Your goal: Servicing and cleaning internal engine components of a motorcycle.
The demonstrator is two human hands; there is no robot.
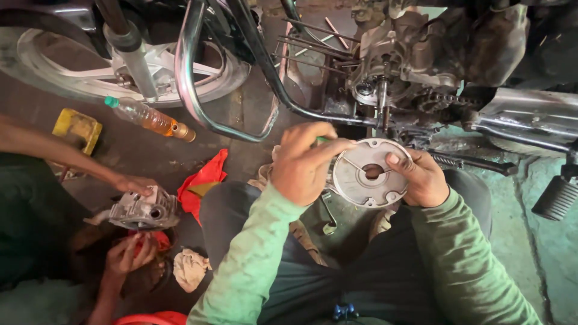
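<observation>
Round metal plate [370, 173], held between both hands' fingers [337, 146]

Both grips meet on the round grey metal plate with a centre hole [371, 173]: the left hand [304, 162] on its left edge, the right hand [424, 179] on its right. Beyond it stands the greasy bare motorcycle engine [415, 54]. Well left lies the crumpled red cloth [205, 183], with a co-worker's ribbed silver engine casting [143, 210] just beyond.

We see a dark, grimy floor [150, 157] carrying a plastic bottle [147, 117] of orange liquid, a yellow block [77, 129], a red cloth [205, 180] and a crumpled rag [190, 268].
</observation>
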